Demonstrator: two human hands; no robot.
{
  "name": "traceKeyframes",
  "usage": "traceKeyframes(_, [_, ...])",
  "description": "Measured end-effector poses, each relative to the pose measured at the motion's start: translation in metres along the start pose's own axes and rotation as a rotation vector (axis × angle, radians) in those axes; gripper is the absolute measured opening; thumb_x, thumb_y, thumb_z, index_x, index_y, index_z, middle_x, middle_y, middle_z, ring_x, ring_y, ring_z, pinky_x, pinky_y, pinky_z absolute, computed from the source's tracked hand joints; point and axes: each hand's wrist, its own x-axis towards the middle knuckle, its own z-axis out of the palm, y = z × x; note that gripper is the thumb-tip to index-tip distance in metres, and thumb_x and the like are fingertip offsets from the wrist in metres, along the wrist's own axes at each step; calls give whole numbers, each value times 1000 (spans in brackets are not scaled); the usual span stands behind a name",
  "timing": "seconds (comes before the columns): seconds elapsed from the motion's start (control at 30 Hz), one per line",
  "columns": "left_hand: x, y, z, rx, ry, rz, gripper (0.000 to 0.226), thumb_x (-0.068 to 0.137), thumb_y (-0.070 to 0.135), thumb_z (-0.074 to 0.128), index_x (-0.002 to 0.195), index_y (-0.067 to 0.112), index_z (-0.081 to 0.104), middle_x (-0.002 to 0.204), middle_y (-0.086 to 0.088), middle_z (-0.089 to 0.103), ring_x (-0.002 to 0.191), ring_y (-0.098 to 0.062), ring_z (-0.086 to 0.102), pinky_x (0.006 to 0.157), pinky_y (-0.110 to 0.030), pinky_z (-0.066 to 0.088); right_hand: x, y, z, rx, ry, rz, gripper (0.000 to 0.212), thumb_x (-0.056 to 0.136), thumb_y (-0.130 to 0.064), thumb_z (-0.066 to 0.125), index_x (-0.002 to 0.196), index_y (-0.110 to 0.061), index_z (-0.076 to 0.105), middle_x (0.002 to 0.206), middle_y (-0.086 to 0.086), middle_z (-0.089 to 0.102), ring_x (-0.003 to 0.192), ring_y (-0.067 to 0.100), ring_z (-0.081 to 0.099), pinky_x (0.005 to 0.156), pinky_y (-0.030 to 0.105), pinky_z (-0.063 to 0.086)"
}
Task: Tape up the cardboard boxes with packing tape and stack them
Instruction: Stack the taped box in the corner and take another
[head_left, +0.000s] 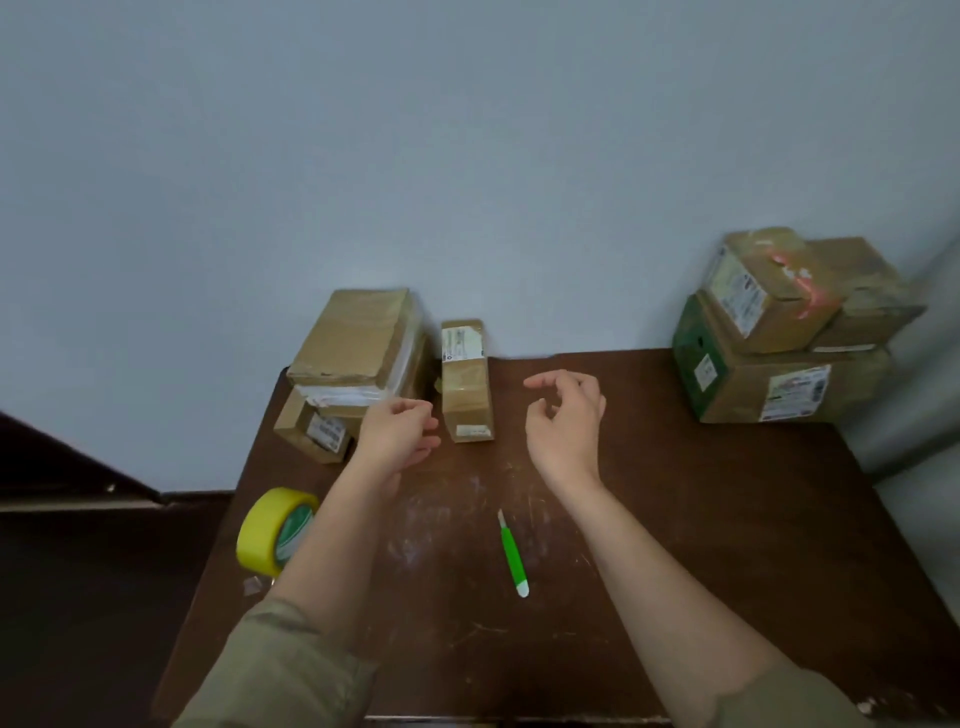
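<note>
Hovering either side of small box (466, 382): left hand (397, 434), right hand (566, 418) | both loosely curled, seemingly empty | tape roll (272, 530) near left.

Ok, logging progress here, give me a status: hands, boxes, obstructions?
Left hand and right hand open, holding nothing. Narrow box between them, untouched. Tape roll and green cutter idle. Nothing blocking.

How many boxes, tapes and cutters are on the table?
Cardboard boxes: 6 (two stacked at left, one narrow in the middle, three stacked at right)
Yellow tape roll: 1
Green cutter: 1
Total: 8
</note>
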Motion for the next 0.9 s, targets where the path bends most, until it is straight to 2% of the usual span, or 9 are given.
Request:
traceKeyframes(0.17, [-4,-19,-12,-16,-54,-42,18,101,20,53,115,12,62,107,-7,68,92,-22,70,84,-35,57,-2,2,17,-81,-100,68,32,90,3,47,97,-22,66,113,1,46,112,21,43,96,25,37])
traceKeyframes(0.33, [-1,-33,-32,-26,2,-42,19,102,16,50,119,10,59,108,-9,67,90,-24,70,86,-37,57,-3,-1,44,-77,-189,110,30,92,2,48,95,-24,64,111,-1,48,113,20,45,99,30,41])
traceKeyframes(0.43, [10,-33,-54,-112,113,-43,15,101,9,50,113,11,58,108,-10,64,81,-21,68,85,-38,57,-13,-3,67,-53,-304,120,32,92,0,49,91,-29,60,108,-2,52,112,22,51,97,34,46])
traceKeyframes(0.53, [28,-31,-79,-181,241,-13,18,97,3,53,112,9,59,105,-10,62,71,-17,65,74,-30,56,-14,-13,91,-47,-428,144,26,95,-2,50,98,-26,61,110,-1,57,105,15,55,88,22,42])
traceKeyframes(0.63, [54,-29,-103,-189,296,43,20,95,4,53,113,12,57,91,-4,63,84,-22,67,83,-37,55,-9,-18,116,-44,-415,164,21,98,-6,51,104,-22,62,116,2,60,97,8,53,75,12,39])
traceKeyframes(0.7, [73,-29,-116,-175,303,76,17,95,12,58,111,18,55,104,-6,65,93,-24,67,88,-40,57,-7,-19,135,-51,-374,185,21,101,-12,50,117,-19,62,119,1,60,97,7,53,68,8,38])
traceKeyframes(0.77, [91,-26,-130,-155,283,104,23,94,18,61,116,20,54,113,-6,63,95,-21,65,89,-40,55,-8,-21,157,-34,-310,229,31,103,-21,50,133,-18,56,125,2,60,102,10,55,72,10,41])
traceKeyframes(0.83, [108,-21,-146,-91,229,134,38,93,24,62,129,16,52,116,-1,61,102,-18,61,95,-38,52,-10,-24,183,17,-227,308,46,104,-34,49,147,-20,43,139,4,53,121,17,53,95,25,48])
traceKeyframes(0.9, [123,-15,-164,-75,160,135,51,95,32,60,140,12,47,128,-1,56,115,-19,57,103,-39,46,-10,-31,207,86,-170,411,55,103,-44,45,154,-26,32,151,4,42,136,22,43,111,40,41])
